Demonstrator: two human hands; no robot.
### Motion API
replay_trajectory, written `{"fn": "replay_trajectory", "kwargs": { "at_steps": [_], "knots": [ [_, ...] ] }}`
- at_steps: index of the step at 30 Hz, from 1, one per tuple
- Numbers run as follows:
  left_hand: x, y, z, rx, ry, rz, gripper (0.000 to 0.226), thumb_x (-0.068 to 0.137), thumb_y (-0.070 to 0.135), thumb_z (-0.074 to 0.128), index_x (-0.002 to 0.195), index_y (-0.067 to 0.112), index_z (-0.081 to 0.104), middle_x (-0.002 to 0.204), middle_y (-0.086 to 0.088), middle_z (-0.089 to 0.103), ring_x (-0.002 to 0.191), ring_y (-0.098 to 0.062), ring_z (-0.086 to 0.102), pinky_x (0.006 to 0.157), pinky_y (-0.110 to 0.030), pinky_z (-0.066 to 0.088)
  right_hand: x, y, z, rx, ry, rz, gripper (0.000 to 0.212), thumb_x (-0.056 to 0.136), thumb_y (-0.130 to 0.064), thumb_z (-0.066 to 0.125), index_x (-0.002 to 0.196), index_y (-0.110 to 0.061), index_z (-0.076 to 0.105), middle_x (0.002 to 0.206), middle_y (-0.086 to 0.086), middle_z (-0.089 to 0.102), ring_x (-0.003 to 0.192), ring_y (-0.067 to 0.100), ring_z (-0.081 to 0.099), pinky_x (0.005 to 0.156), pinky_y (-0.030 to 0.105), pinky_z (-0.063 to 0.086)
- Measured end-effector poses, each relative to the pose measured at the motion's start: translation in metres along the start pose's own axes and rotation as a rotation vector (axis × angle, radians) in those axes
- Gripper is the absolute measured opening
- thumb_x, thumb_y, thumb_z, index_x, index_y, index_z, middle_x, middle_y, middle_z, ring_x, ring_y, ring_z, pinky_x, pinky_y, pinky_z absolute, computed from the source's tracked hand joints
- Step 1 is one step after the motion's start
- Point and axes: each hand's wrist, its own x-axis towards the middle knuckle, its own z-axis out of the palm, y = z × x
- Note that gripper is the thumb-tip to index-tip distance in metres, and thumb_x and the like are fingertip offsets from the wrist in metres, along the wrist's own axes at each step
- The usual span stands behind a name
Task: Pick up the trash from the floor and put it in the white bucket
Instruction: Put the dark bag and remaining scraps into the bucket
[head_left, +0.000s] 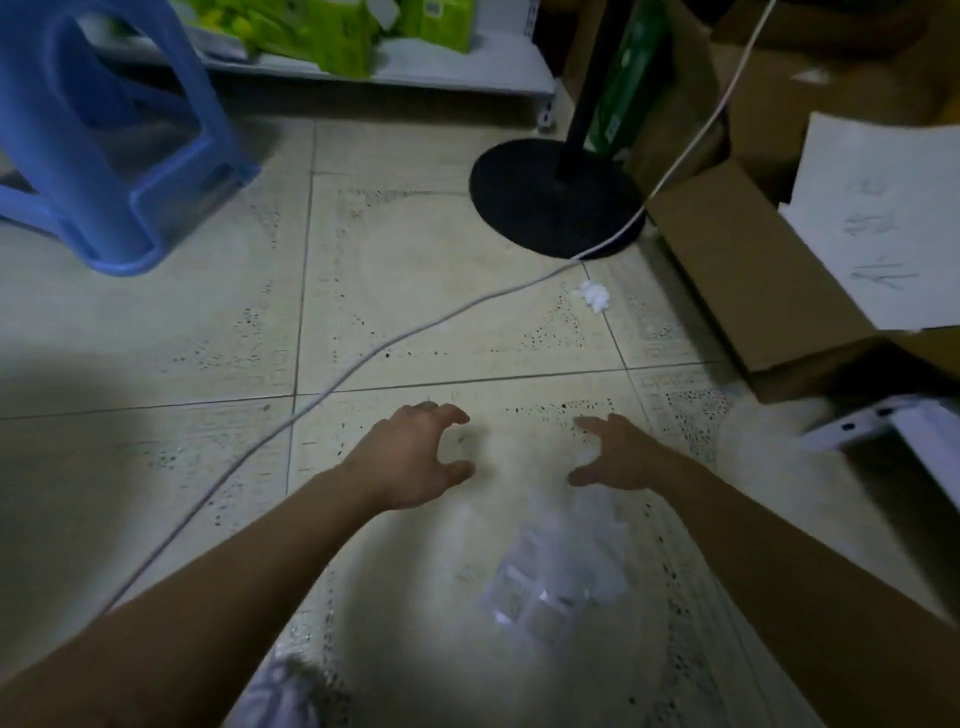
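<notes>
Stools first: a blue plastic stool (119, 135) stands far left on the tiled floor (171, 322), in front of a low white shelf (457, 78) stacked with green packets (332, 31). A thin white cable (332, 384) runs from the near left across the tiles, climbing toward the far right past a black round stand base (540, 202).

Near the middle, the left hand (415, 460) reaches forward over the floor, fingers curled and spread apart like a claw, holding nothing. Just right of it, the right hand (618, 457) is held the same way, fingers loosely parted and empty as far as I can see, though a pale blur near its palm is hard to read.

Below and between the two forearms lies a blurred piece of clear, whitish plastic trash (556, 571) on the tiles. A smaller crumpled white scrap (595, 296) sits farther off, near the stand base and beside the cable.

To the right, open cardboard boxes (737, 280) crowd the wall, with a white sheet of paper (883, 228) lying over one.

At the near right, a white metal frame (883, 421) juts in.
</notes>
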Motion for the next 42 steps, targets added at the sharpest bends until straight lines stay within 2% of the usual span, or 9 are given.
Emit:
{"fn": "replay_trajectory", "kwargs": {
  "at_steps": [6,12,16,19,23,28,35,39,42],
  "knots": [
    [0.021,0.015,0.031,-0.011,-0.096,-0.023,0.063,0.083,0.045,0.065,0.139,0.025,0.043,0.14,-0.004,0.05,0.129,-0.022,0.046,0.106,-0.041,0.041,0.012,0.019,0.039,-0.019,0.175,-0.023,0.059,0.082,-0.001,0.059,0.138,-0.011,0.043,0.138,0.019,0.042,0.119,0.033,0.052,0.094,0.034,0.048],
    [0.048,0.039,0.039,-0.062,-0.116,0.038,0.083,0.079,0.043,0.071,0.148,0.028,0.027,0.149,-0.003,0.038,0.133,-0.023,0.041,0.106,-0.036,0.039,0.018,0.001,0.026,0.768,0.268,-0.112,0.028,0.078,-0.007,0.072,0.105,-0.012,0.065,0.099,0.001,0.066,0.087,0.017,0.062,0.06,0.022,0.045],
    [0.075,0.047,0.033,-0.167,0.012,0.122,0.08,0.072,0.051,0.071,0.142,0.032,0.036,0.136,0.001,0.052,0.122,-0.021,0.051,0.096,-0.039,0.048,0.025,-0.032,0.009,1.201,0.059,-0.162,0.03,0.083,-0.009,0.07,0.112,-0.002,0.065,0.106,0.017,0.07,0.098,0.03,0.068,0.079,0.036,0.057],
    [0.094,0.039,0.022,-0.183,0.185,0.189,0.033,0.084,0.037,0.065,0.112,0.02,0.062,0.101,-0.004,0.07,0.09,-0.023,0.065,0.074,-0.037,0.052,0.037,-0.048,-0.002,1.467,-0.083,-0.216,0.033,0.087,-0.007,0.064,0.119,0.003,0.058,0.112,0.022,0.065,0.098,0.032,0.067,0.085,0.041,0.054],
    [0.113,0.011,0.008,-0.144,0.256,0.169,0.012,0.085,0.02,0.058,0.089,0.017,0.069,0.083,-0.003,0.074,0.077,-0.023,0.069,0.068,-0.036,0.054,0.053,-0.05,-0.015,1.158,-0.14,-0.219,0.031,0.088,-0.029,0.065,0.116,-0.015,0.062,0.11,0.007,0.07,0.1,0.026,0.07,0.086,0.04,0.055],
    [0.131,-0.025,-0.002,-0.228,0.22,0.142,0.018,0.088,0.02,0.055,0.088,0.016,0.073,0.097,0.005,0.075,0.092,-0.01,0.069,0.084,-0.027,0.053,0.124,-0.03,-0.056,0.592,0.449,-0.098,0.029,0.088,-0.025,0.061,0.115,-0.017,0.064,0.118,0.007,0.065,0.098,0.021,0.062,0.083,0.033,0.05],
    [0.134,-0.044,-0.008,-0.423,0.111,0.055,0.027,0.089,0.024,0.038,0.068,0.027,0.054,0.075,0.016,0.059,0.077,-0.01,0.061,0.07,-0.019,0.039,0.213,-0.03,-0.106,-0.018,0.497,0.105,0.073,0.087,-0.036,0.06,0.15,-0.031,0.023,0.162,0.011,-0.006,0.148,0.034,0.007,0.116,0.048,0.019],
    [0.126,-0.046,-0.017,-0.338,0.044,-0.093,0.033,0.1,0.035,0.034,0.091,0.011,0.056,0.088,-0.002,0.062,0.086,-0.02,0.057,0.067,-0.027,0.041,0.234,-0.017,-0.1,0.095,0.405,0.067,0.054,0.086,-0.019,0.06,0.136,-0.009,0.043,0.141,0.02,0.048,0.126,0.033,0.049,0.096,0.03,0.042],
    [0.121,-0.052,-0.02,-0.296,-0.043,-0.145,0.038,0.102,0.029,0.027,0.109,0.007,0.057,0.112,-0.014,0.059,0.101,-0.027,0.054,0.082,-0.035,0.043,0.23,-0.014,-0.098,0.05,0.488,0.042,0.05,0.087,-0.008,0.057,0.136,-0.011,0.048,0.138,0.013,0.054,0.125,0.032,0.051,0.102,0.034,0.042]
  ]
}}
